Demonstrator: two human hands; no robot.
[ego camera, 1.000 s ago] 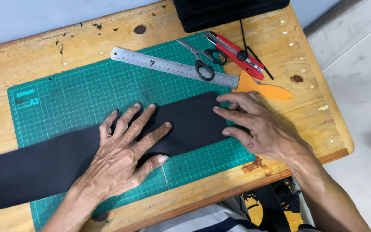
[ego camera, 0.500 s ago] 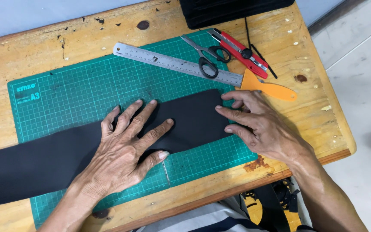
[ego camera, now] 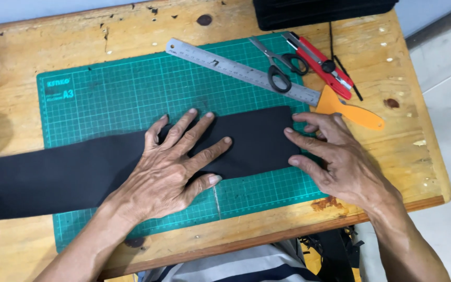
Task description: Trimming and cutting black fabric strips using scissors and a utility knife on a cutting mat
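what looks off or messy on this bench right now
Nothing spilled. The steel ruler lies diagonally across the green cutting mat, with scissors on top. The black strip overhangs the mat's left edge. The wooden table is chipped and stained.

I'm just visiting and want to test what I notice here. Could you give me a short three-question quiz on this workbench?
1. True or false: the left hand lies flat on the black strip.
2. What rests on the metal ruler: A the scissors, B the orange scraper, C the red knife?
3. What do the right hand fingertips touch?

Key: 1 true. 2 A. 3 The strip's right end, on the green mat.
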